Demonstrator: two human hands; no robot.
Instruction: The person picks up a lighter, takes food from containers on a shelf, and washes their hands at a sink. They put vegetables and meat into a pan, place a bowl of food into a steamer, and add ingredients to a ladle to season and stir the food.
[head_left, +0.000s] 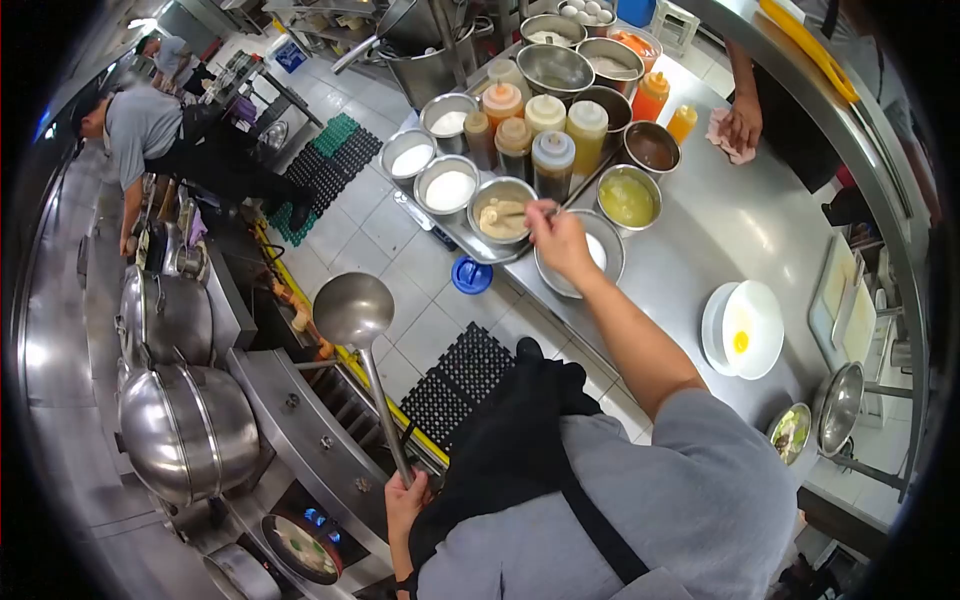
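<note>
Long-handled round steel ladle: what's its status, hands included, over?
Left hand grips ladle by handle; scoop looks empty. Right hand holds slim utensil in round steel bowl of tan food. Nothing seen touching scoop.

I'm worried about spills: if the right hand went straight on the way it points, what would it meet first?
Likely the round steel bowl of tan food; the slim utensil in the right hand reaches into it. Depth there is unclear.

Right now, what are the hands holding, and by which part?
Left hand: ladle, near the handle's end. Right hand: apparently a spoon, by the handle, over tan powder.
</note>
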